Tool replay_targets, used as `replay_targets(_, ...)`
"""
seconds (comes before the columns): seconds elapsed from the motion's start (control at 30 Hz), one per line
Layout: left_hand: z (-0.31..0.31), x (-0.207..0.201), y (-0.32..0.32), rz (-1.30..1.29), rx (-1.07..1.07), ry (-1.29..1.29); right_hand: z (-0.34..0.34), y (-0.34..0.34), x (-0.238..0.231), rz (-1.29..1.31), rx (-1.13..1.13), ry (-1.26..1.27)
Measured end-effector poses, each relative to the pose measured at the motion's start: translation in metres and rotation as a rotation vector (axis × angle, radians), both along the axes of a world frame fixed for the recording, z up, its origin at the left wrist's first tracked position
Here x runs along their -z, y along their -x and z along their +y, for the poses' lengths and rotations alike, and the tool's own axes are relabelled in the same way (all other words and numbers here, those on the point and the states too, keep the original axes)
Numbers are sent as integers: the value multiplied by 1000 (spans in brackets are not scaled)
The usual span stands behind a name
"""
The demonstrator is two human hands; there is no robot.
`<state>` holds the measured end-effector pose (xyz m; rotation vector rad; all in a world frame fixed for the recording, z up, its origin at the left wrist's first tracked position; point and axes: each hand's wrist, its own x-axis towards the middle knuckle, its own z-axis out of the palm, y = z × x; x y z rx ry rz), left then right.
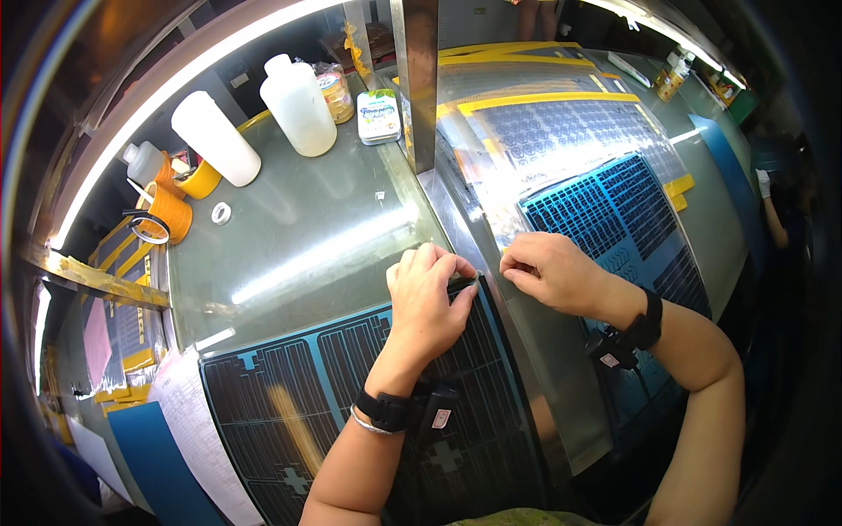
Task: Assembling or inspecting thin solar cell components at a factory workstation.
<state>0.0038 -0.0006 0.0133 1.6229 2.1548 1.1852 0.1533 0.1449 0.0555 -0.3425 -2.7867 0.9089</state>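
A dark patterned sheet (351, 412) with blue bands lies on the glass-topped table in front of me. At its upper right corner is my left hand (425, 302), closed, thumb and forefinger nearly meeting. What sits between those fingertips I cannot make out. My right hand (561, 276) is held in a pinch over the metal strip (517, 351) between the two work surfaces. Anything in its fingertips is hidden or too small to name. Just beyond that hand lies a blue sheet (614, 219) with a dark grid pattern. Both wrists wear black straps with small boxes.
White bottles (298, 110), an orange tape roll (171, 215), a small tin (379, 117) and a white ring (221, 213) stand along the back. A metal post (416, 88) rises between the surfaces. Clear sheets edged with yellow tape (553, 101) lie at the back right. Paper (189, 412) lies at left.
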Motion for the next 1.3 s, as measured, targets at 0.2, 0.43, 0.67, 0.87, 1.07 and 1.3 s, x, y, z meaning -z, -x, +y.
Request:
replay_targets(0.2, 0, -2, 2, -32, 7, -13, -2, 7, -4, 66, -51, -119)
replay_targets(0.43, 0, 3, 2, -104, -7, -64, -9, 23, 7, 45, -179, -163)
replay_targets(0.67, 0, 3, 1, -68, -18, -38, -5, 28, 17, 35, -167, -163)
replay_targets(0.87, 0, 5, 0, -19, -19, -34, -2, 27, 22, 65, -231, -215)
replay_targets(1.07, 0, 4, -1, -16, -79, -96, -8, 16, 8, 130, -276, -282)
replay_targets(1.3, -1, 2, -4, 89, -145, -32, -12, -2, 8, 165, -281, -402)
